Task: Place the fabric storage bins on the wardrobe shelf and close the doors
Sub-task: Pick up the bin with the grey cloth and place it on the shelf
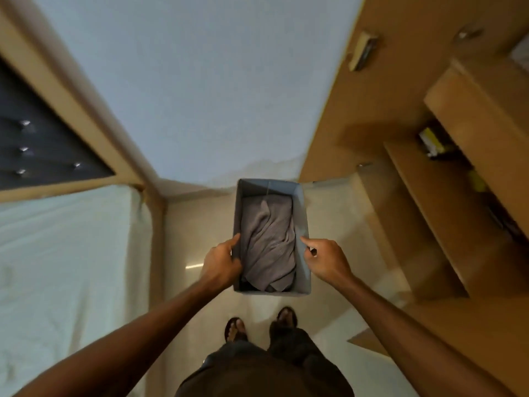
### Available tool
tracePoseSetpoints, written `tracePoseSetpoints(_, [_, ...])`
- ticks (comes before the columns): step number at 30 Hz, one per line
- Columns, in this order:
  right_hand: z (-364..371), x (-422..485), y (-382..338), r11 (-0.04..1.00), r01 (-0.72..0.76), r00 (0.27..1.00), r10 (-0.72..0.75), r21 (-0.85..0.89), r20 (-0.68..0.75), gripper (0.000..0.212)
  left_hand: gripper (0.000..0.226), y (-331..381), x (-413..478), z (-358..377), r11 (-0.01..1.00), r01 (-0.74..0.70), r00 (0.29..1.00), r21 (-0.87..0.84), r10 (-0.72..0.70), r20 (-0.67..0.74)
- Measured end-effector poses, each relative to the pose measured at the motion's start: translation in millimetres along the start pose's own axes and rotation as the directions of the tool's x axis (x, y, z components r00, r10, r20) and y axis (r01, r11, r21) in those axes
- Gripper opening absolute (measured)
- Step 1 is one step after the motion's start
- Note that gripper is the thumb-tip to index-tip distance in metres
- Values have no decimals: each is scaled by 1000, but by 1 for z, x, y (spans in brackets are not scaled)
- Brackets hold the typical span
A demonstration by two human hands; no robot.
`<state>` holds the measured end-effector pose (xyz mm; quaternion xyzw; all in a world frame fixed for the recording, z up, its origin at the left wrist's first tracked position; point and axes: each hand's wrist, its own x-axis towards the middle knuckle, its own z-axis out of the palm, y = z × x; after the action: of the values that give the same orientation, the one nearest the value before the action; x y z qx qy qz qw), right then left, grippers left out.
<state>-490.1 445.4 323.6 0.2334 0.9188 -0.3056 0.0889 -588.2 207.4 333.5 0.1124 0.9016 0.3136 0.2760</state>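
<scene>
Both hands are gripping the fabric storage bin (303,216) by its long walls: the left hand (221,262) is closing around the left rim, and the right hand (326,260) is pinching the right rim opposite it. The bin is hanging in the air in front of the person, above the floor (200,224) and just beyond the feet (234,329), resting on nothing. A crumpled grey garment (269,239) is lying inside, covering most of the bottom. The bed (71,253) is lying to the left, and the wardrobe (386,104) is standing to the right with its shelves (423,202) showing, well apart from the bin.

Both grips are sitting toward the near end, so the soft walls may be buckling and letting the far end sag, which could spill the garment. A corner could also be catching on a shelf edge during the swing right.

The opening is facing up. The long axis is running straight away from the person, roughly along the bed's edge, so the bin is probably needing a turn toward the wardrobe.
</scene>
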Motion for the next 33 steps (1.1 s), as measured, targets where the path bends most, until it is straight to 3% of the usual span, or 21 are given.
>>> tracePoseSetpoints(8, [-77,57,70,976,-154,968,180,153,-175,40,47,131,119,20,959,-254,964,123,242,109])
tracePoseSetpoints(13, [-143,92,115,949,-244,930,287,198,-228,41,35,228,177,40,891,-406,912,203,382,146])
tracePoseSetpoints(20, [-225,131,170,894,-305,840,415,329,-349,36,39,355,248,70,786,-585,801,199,522,293])
tracePoseSetpoints(25, [-281,148,211,789,-376,684,590,486,-429,26,33,448,295,102,683,-728,652,63,661,372])
tracePoseSetpoints(28, [-316,148,222,700,-370,549,695,611,-464,31,33,507,310,119,614,-788,578,53,707,409])
tracePoseSetpoints(33, [-364,133,256,556,-300,289,827,775,-482,40,41,605,329,162,432,-902,380,2,792,478])
